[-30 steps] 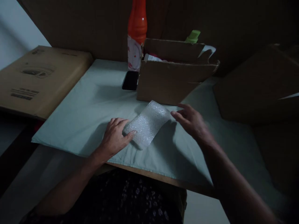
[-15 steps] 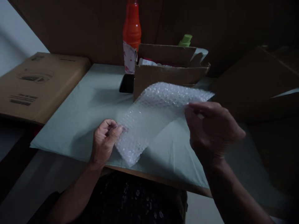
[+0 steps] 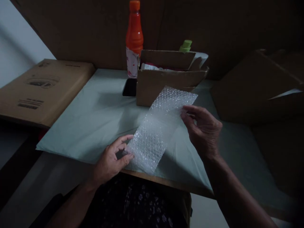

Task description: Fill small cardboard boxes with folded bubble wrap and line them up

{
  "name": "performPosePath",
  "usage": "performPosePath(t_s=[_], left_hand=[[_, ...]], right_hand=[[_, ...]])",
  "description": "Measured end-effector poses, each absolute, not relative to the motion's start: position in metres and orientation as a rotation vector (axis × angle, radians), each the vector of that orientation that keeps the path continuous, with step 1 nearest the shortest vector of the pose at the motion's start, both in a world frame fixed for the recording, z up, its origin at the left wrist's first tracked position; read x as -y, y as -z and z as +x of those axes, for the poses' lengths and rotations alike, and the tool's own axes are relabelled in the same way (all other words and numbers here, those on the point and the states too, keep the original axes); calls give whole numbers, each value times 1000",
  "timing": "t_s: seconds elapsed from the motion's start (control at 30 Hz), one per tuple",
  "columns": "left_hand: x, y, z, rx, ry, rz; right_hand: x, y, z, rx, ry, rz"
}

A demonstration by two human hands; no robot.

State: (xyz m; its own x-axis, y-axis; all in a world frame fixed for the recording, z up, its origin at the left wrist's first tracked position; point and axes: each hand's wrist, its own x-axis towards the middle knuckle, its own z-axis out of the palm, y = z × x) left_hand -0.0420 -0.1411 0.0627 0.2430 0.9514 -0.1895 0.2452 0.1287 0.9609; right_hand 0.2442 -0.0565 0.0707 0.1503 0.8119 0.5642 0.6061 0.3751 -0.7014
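A clear strip of bubble wrap (image 3: 152, 136) stretches slantwise between my two hands, above the pale green table cover (image 3: 104, 114). My left hand (image 3: 114, 158) grips its near left edge between thumb and fingers. At the upper right edge, my right hand (image 3: 201, 126) pinches the sheet between thumb and forefinger. The far end of the wrap overlaps the view of an open cardboard box (image 3: 152, 90) behind it.
An orange bottle (image 3: 134, 34) and a dark phone (image 3: 129, 87) are left of the open box. A green cap (image 3: 185, 46) shows behind it. A flat printed carton (image 3: 47, 88) lies at the left. Dark cardboard (image 3: 249, 91) stands at the right.
The bubble wrap has turned steeper and flattened out. My right hand has moved left, and my left hand has shifted right and nearer to me along the sheet.
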Motion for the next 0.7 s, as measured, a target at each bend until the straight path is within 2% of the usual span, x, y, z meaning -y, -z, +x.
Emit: performPosePath(t_s=[0.17, 0.37, 0.53, 0.7], left_hand=[[163, -63, -35, -1001, -801, 1193], [191, -23, -21, -843, -537, 890], [196, -19, -20, -933, -528, 686], [175, -39, -19, -906, -652, 303]], right_hand=[[55, -56, 248, 1649, -180, -1396], [44, -21, 248, 2065, -324, -1516], [83, -30, 270, 2259, -161, -1540], [157, -48, 270, 2505, -380, -1268]])
